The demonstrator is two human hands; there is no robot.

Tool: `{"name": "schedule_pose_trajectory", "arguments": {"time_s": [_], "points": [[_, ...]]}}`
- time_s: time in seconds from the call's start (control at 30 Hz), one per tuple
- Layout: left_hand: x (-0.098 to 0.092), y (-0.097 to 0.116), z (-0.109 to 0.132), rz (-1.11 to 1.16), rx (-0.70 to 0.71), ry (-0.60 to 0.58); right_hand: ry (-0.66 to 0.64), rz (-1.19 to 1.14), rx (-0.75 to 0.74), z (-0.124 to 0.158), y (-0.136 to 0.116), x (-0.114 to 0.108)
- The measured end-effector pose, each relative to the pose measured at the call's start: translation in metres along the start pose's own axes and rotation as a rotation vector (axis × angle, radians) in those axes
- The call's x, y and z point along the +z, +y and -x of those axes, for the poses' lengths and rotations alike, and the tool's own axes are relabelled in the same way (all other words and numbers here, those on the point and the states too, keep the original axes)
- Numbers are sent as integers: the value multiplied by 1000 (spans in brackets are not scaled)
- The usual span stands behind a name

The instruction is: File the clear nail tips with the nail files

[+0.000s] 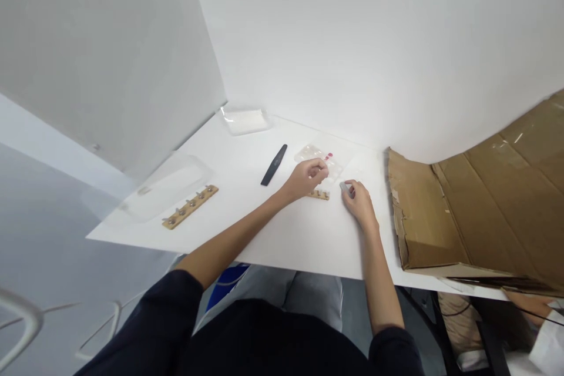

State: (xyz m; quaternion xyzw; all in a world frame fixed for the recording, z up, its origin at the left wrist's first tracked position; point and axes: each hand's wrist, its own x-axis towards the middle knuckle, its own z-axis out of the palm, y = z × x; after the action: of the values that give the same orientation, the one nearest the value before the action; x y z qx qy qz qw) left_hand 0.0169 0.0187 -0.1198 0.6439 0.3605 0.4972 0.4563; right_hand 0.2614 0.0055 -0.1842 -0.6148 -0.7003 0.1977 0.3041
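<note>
My left hand [305, 178] hovers over a small wooden strip [320, 194] on the white table [247, 223], fingers curled in a pinch over something too small to make out. My right hand [359, 202] rests on the table just right of that strip, fingers closed around a small grey object [344, 187]. Behind my left hand lies a clear plastic tray [331, 164] holding small pink pieces.
A black nail file [274, 164] lies left of the tray. A longer wooden strip with metal pegs [190, 206] sits by a clear lid [167, 187] at the left. A plastic packet [245, 120] is at the back. Cardboard [462, 211] walls off the right side.
</note>
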Motion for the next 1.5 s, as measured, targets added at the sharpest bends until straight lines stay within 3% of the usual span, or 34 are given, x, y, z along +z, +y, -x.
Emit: {"name": "schedule_pose_trajectory", "arguments": {"time_s": [0.13, 0.23, 0.43, 0.57, 0.77, 0.83, 0.93, 1.03, 1.13, 1.4, 1.5], "points": [[-12, 46, -39, 67, 134, 24, 49, -59, -50, -5, 5, -1], [-21, 82, -57, 171, 342, 70, 117, -114, -74, -9, 7, -2], [-34, 118, -50, 142, 458, 138, 279, -150, -89, -8, -2, -1], [-47, 121, -48, 92, 453, 150, 379, -114, -161, -12, -36, -14], [-61, 118, -56, 7, 365, 164, 512, -60, -387, -27, -137, -57], [-62, 119, -55, 5, 342, 137, 574, -42, -490, -26, -168, -65], [-62, 124, -49, 25, 345, 86, 601, -155, -528, -21, -198, -68], [-60, 127, -43, 80, 355, 18, 546, -428, -496, -16, -210, -66], [-57, 126, -40, 133, 337, -32, 493, -559, -483, -12, -214, -66], [-48, 124, -39, 190, 323, -25, 462, -493, -594, -11, -214, -61], [-45, 124, -39, 214, 331, 1, 545, -412, -629, -15, -211, -53]]}}
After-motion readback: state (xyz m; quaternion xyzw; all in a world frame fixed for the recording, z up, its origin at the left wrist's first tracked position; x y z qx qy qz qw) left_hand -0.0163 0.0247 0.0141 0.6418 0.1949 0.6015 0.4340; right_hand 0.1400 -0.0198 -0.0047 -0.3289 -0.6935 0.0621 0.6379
